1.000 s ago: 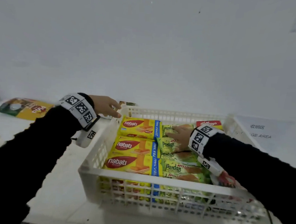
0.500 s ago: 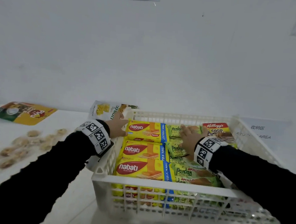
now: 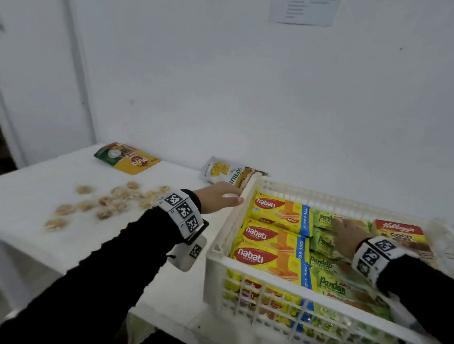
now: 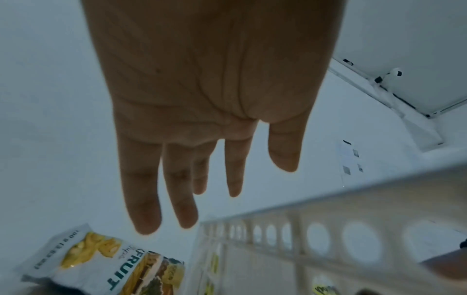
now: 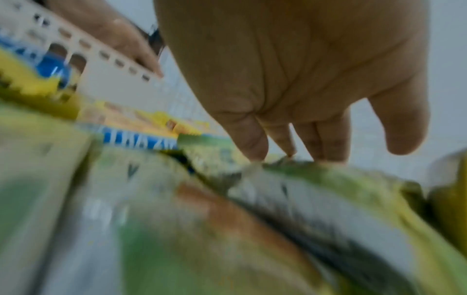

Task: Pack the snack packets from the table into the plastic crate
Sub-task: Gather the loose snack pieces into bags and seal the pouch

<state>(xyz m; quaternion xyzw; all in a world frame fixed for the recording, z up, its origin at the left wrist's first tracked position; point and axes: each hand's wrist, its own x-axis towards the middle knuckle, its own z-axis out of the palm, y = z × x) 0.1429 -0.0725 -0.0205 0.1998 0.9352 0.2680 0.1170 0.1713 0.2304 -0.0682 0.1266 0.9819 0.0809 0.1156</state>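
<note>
The white plastic crate [image 3: 222,236] stands at the table's right and holds yellow Nabati wafer packets [image 3: 279,213], green Pandan packets [image 3: 331,284] and a Kellogg's Coco packet [image 3: 399,232]. My right hand [image 3: 346,232] lies flat inside the crate, straight fingers [image 5: 255,143] pressing on a green Pandan packet [image 5: 328,179]. My left hand [image 3: 218,196] hovers open beside the crate's far left corner, fingers [image 4: 144,199] straight and holding nothing. Just beyond it a jackfruit chips packet [image 3: 226,171] [image 4: 106,257] lies on the table against the crate [image 4: 290,235].
A yellow and green snack pouch [image 3: 126,158] lies at the table's back left by the wall. Several small clear-wrapped round snacks [image 3: 105,203] are scattered over the white table [image 3: 31,185] left of my forearm. A paper notice [image 3: 303,5] hangs on the wall.
My view has swung left, so the crate now sits right of centre. The left hand stays by the crate's far left corner; the right hand stays flat on the green packets.
</note>
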